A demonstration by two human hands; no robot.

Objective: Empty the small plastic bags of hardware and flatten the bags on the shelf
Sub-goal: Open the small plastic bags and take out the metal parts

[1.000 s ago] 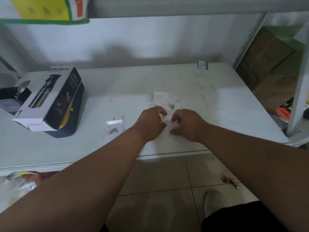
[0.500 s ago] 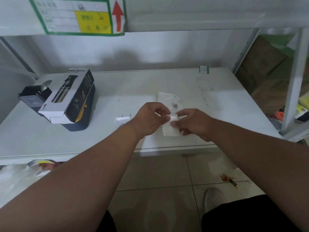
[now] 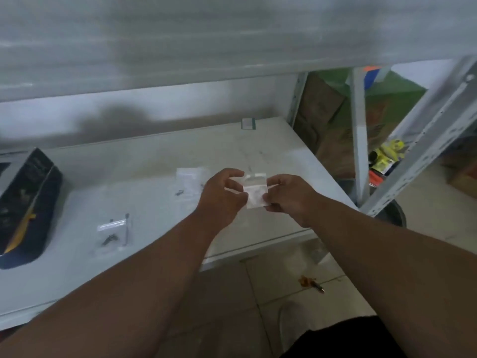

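A small clear plastic zip bag (image 3: 254, 192) is held up in the air between the two hands, above the near right part of the white shelf board (image 3: 154, 161). The right hand (image 3: 289, 196) pinches the bag's right edge with curled fingers and thumb. The left hand (image 3: 223, 193) is at the bag's left edge with its fingers bent round it; the thumb and forefinger seem to grip the top strip, though blur makes the exact hold hard to read. Whether anything is inside the bag cannot be told.

Just beyond and to the left of the left hand, a small heap of clear flat plastic bags (image 3: 189, 178) lies on the shelf, with a small dark metal piece (image 3: 179, 192) at its near edge. Further left and nearer to the person lies another small clear bag with dark hardware inside (image 3: 113, 232). Far left of both hands stands a dark blue and grey cardboard box (image 3: 27, 202). Beyond the hands, at the shelf's back edge, sits a small green-edged white tag (image 3: 248, 123).
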